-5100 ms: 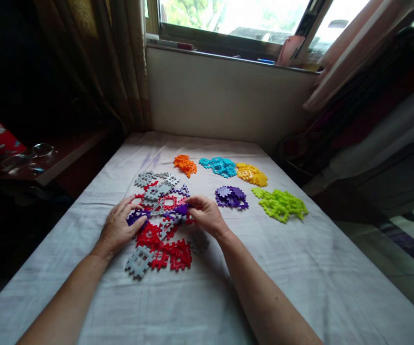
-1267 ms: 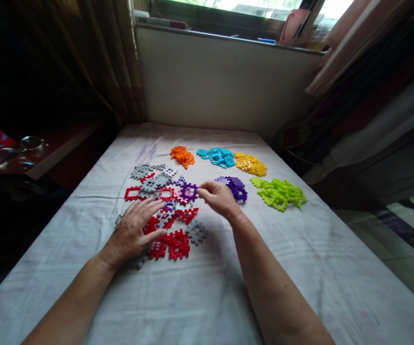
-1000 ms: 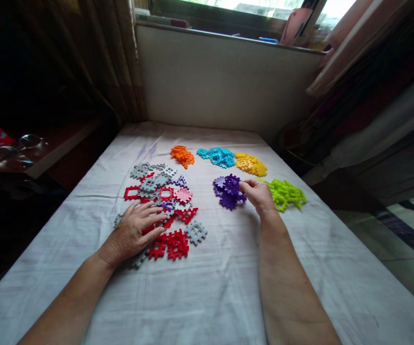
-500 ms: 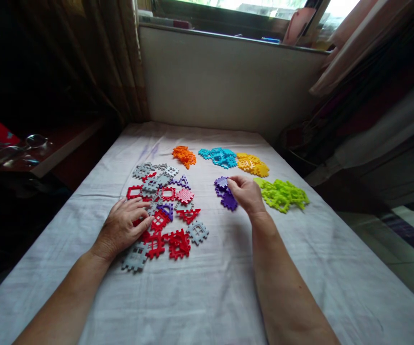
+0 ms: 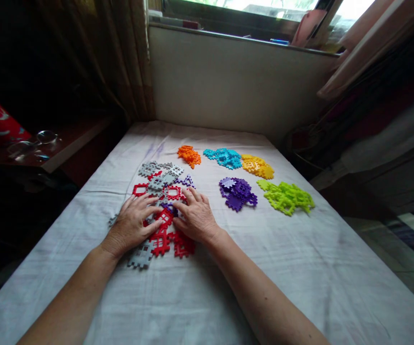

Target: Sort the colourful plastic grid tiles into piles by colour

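Note:
A mixed heap of flat, notched plastic building pieces lies on the cloth-covered table, with red pieces [image 5: 160, 242], grey pieces [image 5: 141, 256] and a few purple ones. My left hand [image 5: 133, 223] rests on the heap's left side, open, its fingers spread across the pieces. From the right, my right hand [image 5: 198, 215] lies over the same heap, also open with fingers apart. Its fingertips are close to a purple triangular piece [image 5: 170, 207], and whether they touch it I cannot tell. Both palms hide some of the pieces beneath. Right of my right hand sits a purple heap [image 5: 241, 191].
Sorted by colour, an orange heap [image 5: 189, 155], a blue heap [image 5: 224, 157], a yellow heap [image 5: 257, 166] and a lime green heap [image 5: 288, 197] lie farther back and right. Eyeglasses [image 5: 46, 137] rest on a side table at left. A wall stands behind the table.
My right hand has left the purple heap and moved left onto the mixed heap, its fingers now spread. More purple pieces show where it was. My left hand stays on the heap.

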Available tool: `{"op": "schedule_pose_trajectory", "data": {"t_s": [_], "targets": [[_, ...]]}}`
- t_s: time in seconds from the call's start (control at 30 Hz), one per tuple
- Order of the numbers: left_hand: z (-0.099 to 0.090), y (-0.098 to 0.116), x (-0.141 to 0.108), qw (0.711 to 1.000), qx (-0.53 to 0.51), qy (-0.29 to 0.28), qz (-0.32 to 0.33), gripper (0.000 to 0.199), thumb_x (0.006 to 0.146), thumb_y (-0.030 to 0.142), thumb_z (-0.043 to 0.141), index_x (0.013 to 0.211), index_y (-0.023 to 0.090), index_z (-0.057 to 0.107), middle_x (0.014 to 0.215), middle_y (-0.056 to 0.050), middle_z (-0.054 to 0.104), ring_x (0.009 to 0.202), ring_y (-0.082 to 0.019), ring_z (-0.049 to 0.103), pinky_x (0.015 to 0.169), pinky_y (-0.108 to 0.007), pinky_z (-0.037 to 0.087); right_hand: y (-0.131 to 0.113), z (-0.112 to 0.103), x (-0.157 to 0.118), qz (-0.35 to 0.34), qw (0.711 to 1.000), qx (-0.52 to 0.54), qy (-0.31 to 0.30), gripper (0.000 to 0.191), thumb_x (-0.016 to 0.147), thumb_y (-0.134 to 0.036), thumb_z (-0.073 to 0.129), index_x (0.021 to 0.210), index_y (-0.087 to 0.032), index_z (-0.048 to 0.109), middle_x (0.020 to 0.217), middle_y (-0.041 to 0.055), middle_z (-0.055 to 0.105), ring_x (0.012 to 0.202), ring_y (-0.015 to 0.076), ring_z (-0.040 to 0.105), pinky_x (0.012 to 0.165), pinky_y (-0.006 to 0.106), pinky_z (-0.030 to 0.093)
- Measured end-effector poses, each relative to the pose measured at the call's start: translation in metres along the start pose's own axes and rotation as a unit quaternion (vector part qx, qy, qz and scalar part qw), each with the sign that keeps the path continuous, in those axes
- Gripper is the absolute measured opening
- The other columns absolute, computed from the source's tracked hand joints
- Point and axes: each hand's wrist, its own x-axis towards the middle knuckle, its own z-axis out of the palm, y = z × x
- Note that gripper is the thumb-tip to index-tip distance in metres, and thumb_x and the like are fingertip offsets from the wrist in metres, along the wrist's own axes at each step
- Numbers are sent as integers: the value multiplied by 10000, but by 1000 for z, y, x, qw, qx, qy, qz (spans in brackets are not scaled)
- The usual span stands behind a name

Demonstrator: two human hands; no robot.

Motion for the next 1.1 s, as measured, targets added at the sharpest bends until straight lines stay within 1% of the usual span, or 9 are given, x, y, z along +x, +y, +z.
{"op": "schedule_pose_trajectory", "data": {"t_s": [0.17, 0.3, 0.5, 0.57, 0.63, 0.7, 0.77, 0.87, 1.1], "targets": [[4, -4, -1, 1000, -17, -20, -15, 357, 850, 526, 604, 1107, 315, 733, 1381, -57, 645, 1338, -304, 520, 1180, -557, 309, -2, 1, 0, 22, 1000, 0, -8, 475, 872, -448, 643, 1283, -209, 642, 1611, 186, 350, 1520, 373, 218, 1178, 582, 215], [5, -6, -2, 999, -22, -24, -16, 371, 861, 545, 591, 1123, 323, 731, 1403, -56, 626, 1338, -305, 517, 1176, -566, 316, -1, 7, -1, 28, 999, 20, -1, 457, 856, -444, 656, 1263, -235, 642, 1614, 155, 356, 1522, 363, 218, 1182, 591, 203], [6, -7, -2, 999, -19, -24, -11, 362, 868, 536, 587, 1127, 323, 722, 1412, -63, 618, 1341, -299, 515, 1170, -568, 321, -3, 12, 1, 42, 997, 63, 34, 541, 786, -353, 718, 1295, -203, 612, 1582, 148, 410, 1520, 360, 214, 1195, 558, 192], [6, -7, -2, 999, -20, -24, -9, 364, 869, 535, 586, 1136, 326, 718, 1407, -63, 621, 1339, -299, 518, 1165, -570, 328, -5, 11, 2, 29, 995, 77, 54, 495, 801, -336, 709, 1276, -231, 617, 1519, 110, 505, 1503, 337, 262, 1191, 532, 218], [6, -8, -2, 999, -21, -27, -9, 368, 870, 533, 585, 1149, 330, 715, 1403, -63, 623, 1337, -303, 519, 1160, -578, 331, -8, 10, 3, 30, 993, 91, 66, 392, 841, -342, 685, 1220, -253, 639, 1372, 86, 637, 1429, 303, 391, 1156, 484, 292], [6, -8, -2, 999, -21, -29, -8, 370, 873, 530, 584, 1158, 333, 713, 1408, -61, 618, 1338, -304, 518, 1160, -581, 329, -11, 10, 4, 37, 992, 101, 64, 277, 889, -327, 645, 1159, -263, 655, 1202, 66, 722, 1262, 258, 552, 1080, 415, 383], [6, -9, -2, 999, -20, -32, -7, 365, 874, 529, 585, 1155, 337, 716, 1420, -58, 610, 1343, -301, 513, 1163, -578, 326, -13, 9, 5, 38, 992, 112, 52, 226, 917, -267, 605, 1139, -266, 650, 1101, 40, 748, 1082, 210, 643, 982, 339, 449], [6, -10, -2, 999, -20, -38, -3, 361, 872, 528, 593, 1150, 336, 719, 1430, -57, 602, 1346, -293, 510, 1170, -564, 323, -15, 9, 4, 21, 991, 121, 43, 245, 915, -194, 584, 1146, -260, 632, 1082, 23, 748, 993, 174, 673, 893, 270, 484], [7, -12, -1, 999, -20, -38, 9, 355, 883, 542, 573, 1113, 322, 731, 1440, -55, 596, 1331, -291, 519, 1163, -549, 341, -11, 14, 7, -35, 989, 110, 97, 259, 886, -129, 544, 1096, -219, 664, 1071, 73, 744, 988, 195, 671, 909, 298, 511]]}}
